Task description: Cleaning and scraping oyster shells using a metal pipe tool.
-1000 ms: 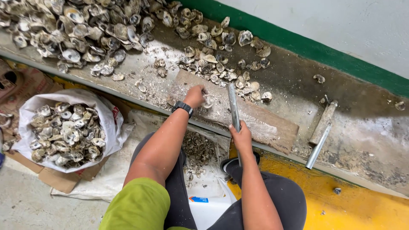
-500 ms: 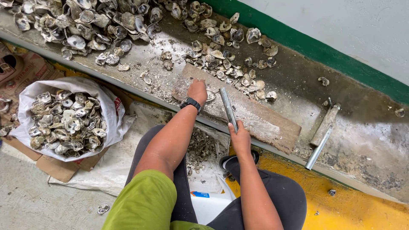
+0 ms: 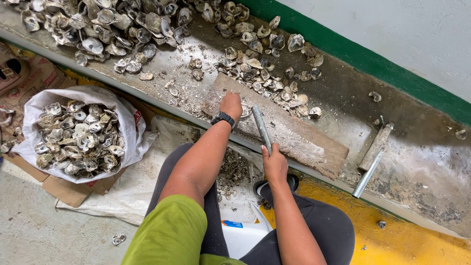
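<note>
My left hand [image 3: 231, 104], with a black watch on the wrist, presses an oyster shell [image 3: 245, 112] down on a worn wooden board [image 3: 304, 140] on the concrete ledge. My right hand [image 3: 274, 164] grips the lower end of a grey metal bar [image 3: 261, 128], whose upper tip rests at the shell beside my left hand. A heap of oyster shells [image 3: 122, 24] lies along the ledge behind the board.
A white sack [image 3: 128, 128] full of shells stands on the floor at the left, on cardboard. A hammer-like metal tool [image 3: 373, 157] lies on the ledge at the right. Broken shell bits [image 3: 233, 169] lie between my knees above a white container [image 3: 240, 235]. A green-banded wall runs behind.
The metal bar's tip has come down toward the shell by my left hand. My left hand stays on the board.
</note>
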